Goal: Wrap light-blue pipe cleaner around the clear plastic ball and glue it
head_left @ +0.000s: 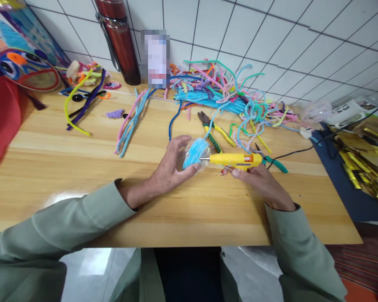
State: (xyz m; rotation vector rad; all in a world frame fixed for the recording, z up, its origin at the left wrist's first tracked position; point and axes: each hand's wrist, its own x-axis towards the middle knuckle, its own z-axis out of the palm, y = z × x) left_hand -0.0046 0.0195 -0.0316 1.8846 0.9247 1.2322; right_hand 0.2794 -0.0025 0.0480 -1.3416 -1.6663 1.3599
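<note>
My left hand (173, 165) is closed around a clear plastic piece partly covered with light blue pipe cleaner (195, 152), near the middle of the table. A loose blue strand runs up from it toward the pile behind. In my right hand (258, 180) is a yellow hot glue gun (231, 159), held level with its metal nozzle pointing left. The nozzle tip meets or nearly meets the blue covering; I cannot tell which. Just behind lie pliers with yellow and green handles (219, 134). Teal-handled pliers (275, 163) rest partly behind the glue gun.
A large pile of pipe cleaners (214, 94) lines the tiled wall. A red thermos (121, 46) and a blurred upright card (156, 58) stand there too. A decorated mask-like piece (28, 69) sits left. A black cord (321, 140) crosses the right side, near gold foil strips (362, 163).
</note>
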